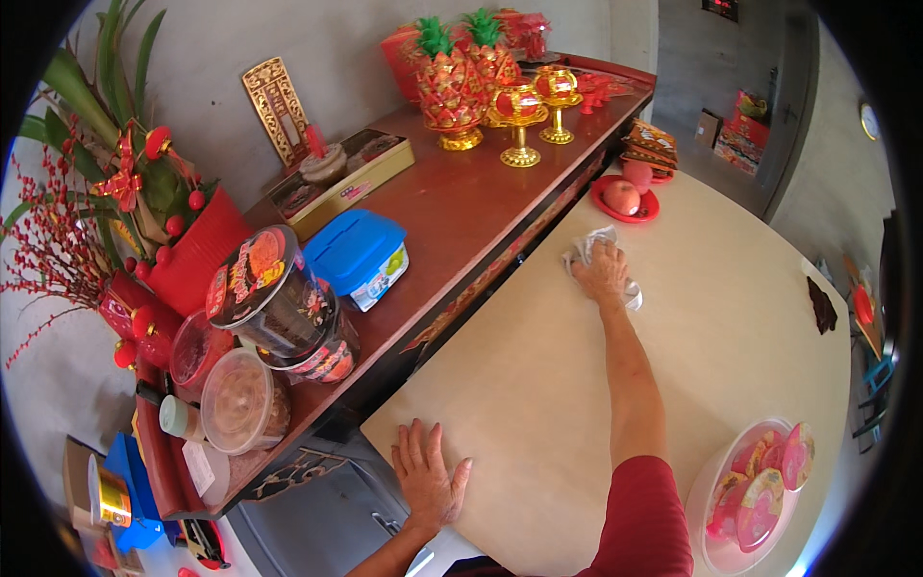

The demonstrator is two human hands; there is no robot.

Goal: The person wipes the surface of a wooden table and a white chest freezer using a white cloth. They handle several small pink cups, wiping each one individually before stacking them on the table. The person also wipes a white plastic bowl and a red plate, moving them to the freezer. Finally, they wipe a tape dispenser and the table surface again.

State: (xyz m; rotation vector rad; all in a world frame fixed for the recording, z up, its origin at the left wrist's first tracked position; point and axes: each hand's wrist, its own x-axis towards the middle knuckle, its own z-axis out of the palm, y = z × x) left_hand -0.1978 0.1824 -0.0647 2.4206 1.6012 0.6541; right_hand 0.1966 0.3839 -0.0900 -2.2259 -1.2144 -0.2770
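My right hand presses a crumpled whitish cloth onto the beige tabletop, toward its far side. The fingers are bent over the cloth and partly hide it. Just beyond lies a red plate with apples on it. My left hand rests flat at the near left edge of the table, its fingers spread and nothing in them.
Along the left runs a dark red wooden altar table with gold goblets, pineapple ornaments, a blue-lidded box and stacked tubs. A plastic basin of pink packages stands at the near right. Brown packets lie behind the apples.
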